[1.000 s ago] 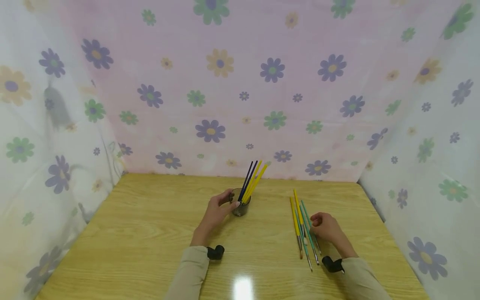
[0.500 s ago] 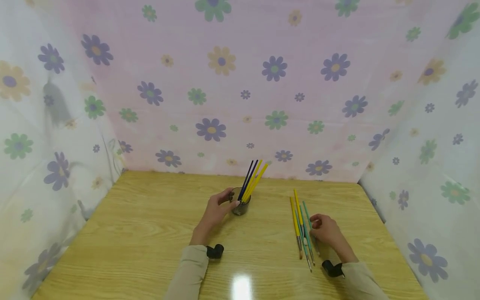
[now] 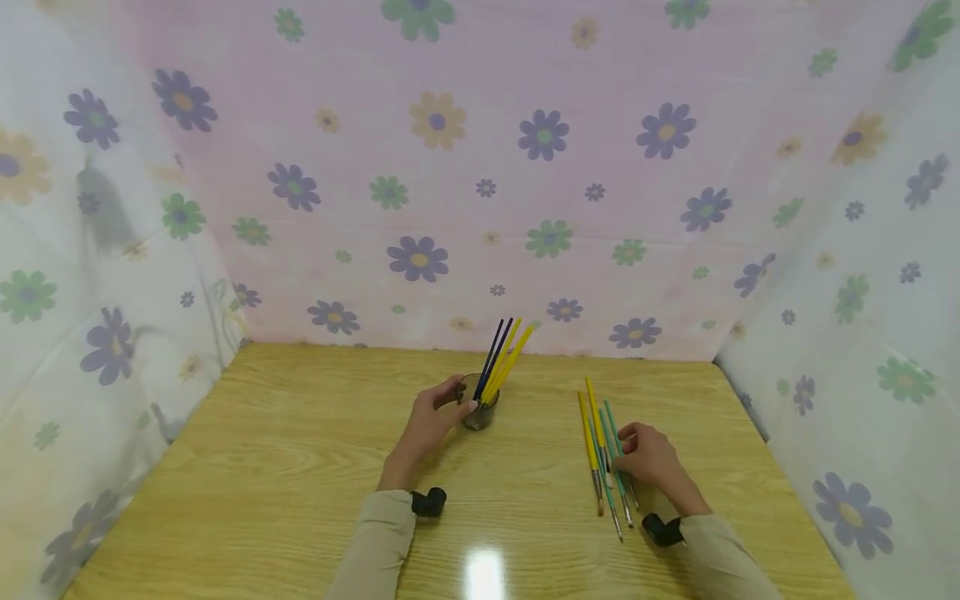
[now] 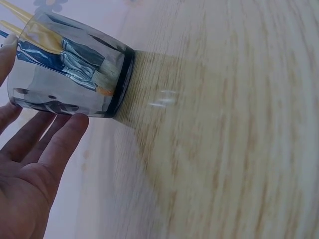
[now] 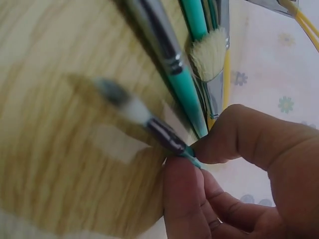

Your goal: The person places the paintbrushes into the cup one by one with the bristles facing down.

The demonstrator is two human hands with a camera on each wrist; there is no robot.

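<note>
In the head view my left hand [image 3: 426,425] holds a smoky clear glass [image 3: 477,419] upright on the table, thumb on one side and fingers on the other. Several paintbrushes [image 4: 82,62] with yellow and dark blue handles stand in it, bristles down. Farther right, my right hand [image 3: 651,457] is beside a loose group of paintbrushes with yellow handles [image 3: 588,433] and green handles. The right wrist view shows thumb and finger pinching a green-handled paintbrush [image 5: 167,135] near its metal ferrule. Its blurred bristle tip points away from the fingers. Another green paintbrush [image 5: 184,87] lies alongside.
A light wood-grain table [image 3: 300,458] carries everything. Flowered cloth [image 3: 465,183] hangs behind the table and along both sides. A pale, wide-bristled brush [image 5: 209,55] lies among the loose brushes, close to the right hand.
My right hand has shifted slightly, and the green paintbrushes by it have moved a little. My left hand keeps its hold on the glass.
</note>
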